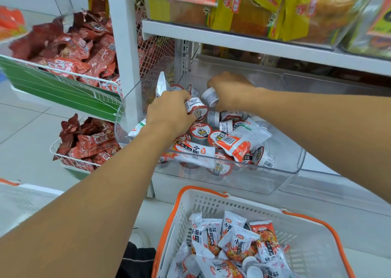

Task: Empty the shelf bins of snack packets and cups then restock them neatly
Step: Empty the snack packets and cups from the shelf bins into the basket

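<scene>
Head view: right hand (229,91) grip clenches cup (210,96) sideways; left hand (169,112) seemingly clutches packet (161,85).

The floor (25,133) to the left of the hands has pale glossy tiles. A white shelving upright (124,51) and a white shelf board (254,42) stand above them.

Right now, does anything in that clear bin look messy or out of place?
Yes. The clear bin holds a jumble: cups lie tipped at all angles with white-and-orange packets strewn across them. One packet stands upright against the back left wall. Nothing looks spilled or torn.
</scene>
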The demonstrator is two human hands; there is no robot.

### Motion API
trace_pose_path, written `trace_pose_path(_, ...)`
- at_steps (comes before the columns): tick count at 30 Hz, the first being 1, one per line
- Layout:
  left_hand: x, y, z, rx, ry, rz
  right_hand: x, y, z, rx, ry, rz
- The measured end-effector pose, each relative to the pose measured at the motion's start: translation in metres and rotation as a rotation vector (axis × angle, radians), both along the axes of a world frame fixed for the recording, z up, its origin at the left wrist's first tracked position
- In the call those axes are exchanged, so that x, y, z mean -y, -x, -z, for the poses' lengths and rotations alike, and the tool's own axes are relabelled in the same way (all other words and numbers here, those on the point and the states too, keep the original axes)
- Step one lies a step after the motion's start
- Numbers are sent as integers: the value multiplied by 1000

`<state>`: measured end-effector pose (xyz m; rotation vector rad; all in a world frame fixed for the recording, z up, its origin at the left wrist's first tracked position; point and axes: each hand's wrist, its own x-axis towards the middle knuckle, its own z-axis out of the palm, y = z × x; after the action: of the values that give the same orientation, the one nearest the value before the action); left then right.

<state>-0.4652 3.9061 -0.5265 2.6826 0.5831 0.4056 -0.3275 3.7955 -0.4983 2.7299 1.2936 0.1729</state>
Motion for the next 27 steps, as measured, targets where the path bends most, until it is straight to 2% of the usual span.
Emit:
trace_pose_path(6, 0, 11, -20, 102, -35, 138, 50, 45, -24, 166, -126, -89)
trace_pose_path(10, 28, 32, -45, 149, -104, 305, 111, 97, -37, 117, -288, -99)
trace_pose_path(13, 57, 66, -69, 238, -48, 490, 166, 142, -49, 41, -495, -94)
trace_pose_path(15, 80, 92, -83, 205, -2, 624, 202, 169, -57, -18, -576, -82)
trace_pose_path(18, 119, 116, -84, 81, 173, 855, 250, 194, -53, -216, -614, -67)
trace_pose_path(21, 152, 118, -55, -140, 304, 1066, 286, 194, -23, -498, -571, 26)
trace_pose_path(24, 176, 105, 5, -430, 236, 1152, 301, 182, 33, -623, -347, 147)
trace_pose_path(27, 189, 95, 76, -710, 47, 1147, 307, 175, 99, -691, -193, 277)
